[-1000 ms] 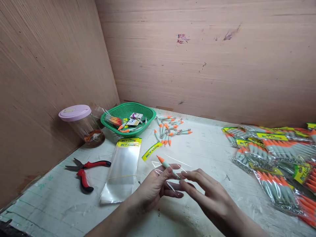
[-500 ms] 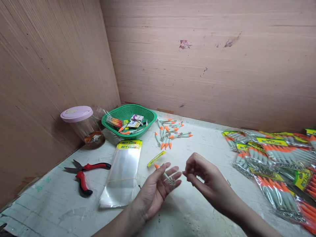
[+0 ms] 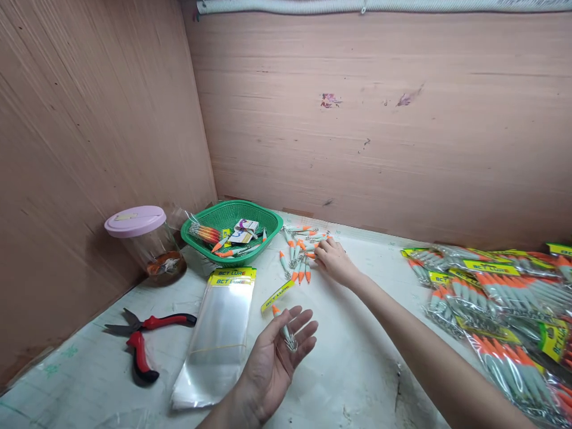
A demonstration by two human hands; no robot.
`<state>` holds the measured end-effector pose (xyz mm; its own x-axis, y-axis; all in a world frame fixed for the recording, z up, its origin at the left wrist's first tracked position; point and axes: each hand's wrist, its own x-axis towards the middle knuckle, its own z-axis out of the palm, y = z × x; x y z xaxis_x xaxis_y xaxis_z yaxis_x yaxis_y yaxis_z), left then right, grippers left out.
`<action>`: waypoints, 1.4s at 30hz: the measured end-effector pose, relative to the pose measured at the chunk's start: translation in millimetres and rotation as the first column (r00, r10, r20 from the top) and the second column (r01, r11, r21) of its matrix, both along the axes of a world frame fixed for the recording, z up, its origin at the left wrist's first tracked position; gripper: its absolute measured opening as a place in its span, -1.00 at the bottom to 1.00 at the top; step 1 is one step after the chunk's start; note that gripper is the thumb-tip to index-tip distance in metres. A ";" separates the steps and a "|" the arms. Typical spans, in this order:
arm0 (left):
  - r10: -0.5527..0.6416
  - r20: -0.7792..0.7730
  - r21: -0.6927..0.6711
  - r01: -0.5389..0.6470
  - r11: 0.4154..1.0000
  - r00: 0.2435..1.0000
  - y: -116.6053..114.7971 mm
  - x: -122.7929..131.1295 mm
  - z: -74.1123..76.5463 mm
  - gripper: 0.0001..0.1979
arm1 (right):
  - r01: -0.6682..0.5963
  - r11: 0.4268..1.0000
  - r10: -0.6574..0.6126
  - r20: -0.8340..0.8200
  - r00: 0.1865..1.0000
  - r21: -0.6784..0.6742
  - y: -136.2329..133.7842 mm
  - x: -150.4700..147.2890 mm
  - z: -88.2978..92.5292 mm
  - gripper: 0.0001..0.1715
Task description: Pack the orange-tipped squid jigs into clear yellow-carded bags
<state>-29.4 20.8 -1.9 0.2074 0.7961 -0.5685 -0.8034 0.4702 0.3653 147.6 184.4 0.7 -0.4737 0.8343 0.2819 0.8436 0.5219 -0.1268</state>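
Observation:
My left hand (image 3: 280,348) is palm up, its thumb pressing a pale green squid jig (image 3: 286,330) with an orange tip against the fingers. The jig's crown of hooks points toward me. Just beyond that hand lies a clear bag with a yellow BCT LURE header (image 3: 277,296); its clear part is hard to make out. My right hand (image 3: 336,260) reaches to the right side of a loose pile of squid jigs (image 3: 295,250). Its fingers are bent and closed on a jig there, mostly hidden by the hand.
Left of my left hand lies a banded stack of clear bags (image 3: 218,333). Red-handled pliers (image 3: 147,333) are further left. A green basket (image 3: 236,208) and a pink-lidded jar (image 3: 138,238) stand behind. Packed jigs (image 3: 500,286) are heaped at the right. Wooden walls close the back and left.
My right hand has moved from beside my left hand forward to the pile of jigs. My left hand still holds its jig, now a little lower in view. The camera has tilted up.

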 end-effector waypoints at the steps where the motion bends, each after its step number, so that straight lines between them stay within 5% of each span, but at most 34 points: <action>1: 0.011 -0.006 0.000 -0.011 1.000 1.000 0.1 -0.3 0.6 -0.82 | 0.000 1.000 0.000 0.005 1.000 -0.012 -9.6 2.9 0.8 -0.80; 11: 0.046 -0.019 0.023 -0.046 0.999 0.999 1.2 -2.4 4.9 -0.81 | 0.041 0.978 -0.068 -0.124 0.990 -0.204 -142.5 28.1 -30.5 -0.71; 17: 0.099 -0.030 0.067 -0.096 0.993 0.995 5.0 -7.9 7.7 -0.82 | -0.259 0.913 0.155 -0.320 0.935 -0.316 -173.1 49.7 -15.4 -0.69; 20: 0.096 -0.034 0.074 -0.093 0.993 0.995 7.6 -8.4 7.3 -0.82 | -0.246 0.939 0.183 -0.255 0.949 -0.242 -179.4 46.7 -24.8 -0.59; 26: 0.129 -0.065 0.088 -0.123 0.988 0.990 10.0 -9.8 7.2 -0.83 | -0.281 0.954 0.248 -0.249 0.936 -0.106 -173.5 33.6 -41.4 -0.77; 36: 0.149 -0.025 0.102 -0.145 0.984 0.989 10.7 -9.1 6.8 -0.82 | -0.342 0.909 0.132 -0.614 0.779 -0.239 -217.6 58.0 12.7 -0.71; 40: 0.132 -0.041 0.116 -0.126 0.985 0.990 10.5 -7.4 5.8 -0.83 | -0.401 0.899 0.184 -0.676 0.713 -0.179 -228.0 69.3 37.4 -0.66; 42: 0.098 -0.048 0.126 -0.091 0.988 0.994 9.1 -6.3 5.0 -0.83 | -0.444 0.876 0.247 -0.614 0.750 -0.190 -228.1 64.5 52.1 -0.65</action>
